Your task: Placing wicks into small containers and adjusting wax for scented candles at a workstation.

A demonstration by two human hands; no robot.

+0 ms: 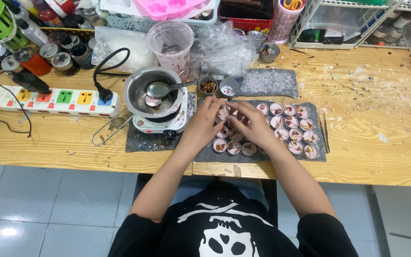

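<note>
Candle cups (pixel 288 124) stand filled on the grey mat (pixel 317 154). Left hand (pixel 200 126) and right hand (pixel 253 124) both pinch one small cup (pixel 224 112); decorating remains there.

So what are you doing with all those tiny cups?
A person sits at a wooden workbench, both hands over a dark grey mat covered with small round pink-filled cups. The left hand and right hand meet over one cup in the middle, fingers pinched close; exactly what they hold is hidden. Beside them a metal bowl with a spoon sits on a small white hotplate.
</note>
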